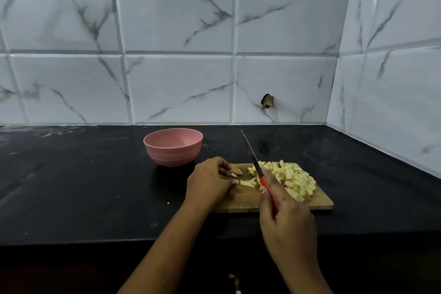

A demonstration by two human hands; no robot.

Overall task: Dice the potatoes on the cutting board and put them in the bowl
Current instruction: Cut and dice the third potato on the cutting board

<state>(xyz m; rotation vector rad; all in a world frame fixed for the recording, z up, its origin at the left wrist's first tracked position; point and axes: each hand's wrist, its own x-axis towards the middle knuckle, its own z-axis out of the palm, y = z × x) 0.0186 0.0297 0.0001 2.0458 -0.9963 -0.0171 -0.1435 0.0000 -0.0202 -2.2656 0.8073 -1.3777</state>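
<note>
A wooden cutting board [245, 200] lies on the black counter. A heap of pale diced potato [294, 179] covers its right half. My right hand [286, 219] grips the red handle of a knife [253, 157], whose blade points up and away with its heel among the dice. My left hand [210, 181] rests on the board's left end, its fingertips pinching small potato strips [237, 172]. More strips [247, 183] lie just right of those fingers. The pink bowl [173, 147] stands behind the board to the left; no potato shows inside it.
The black counter [83, 186] stretches left and right of the board. White marble-look tiled walls [179, 79] close it at the back and right, with a small broken hole [268, 101] in one tile.
</note>
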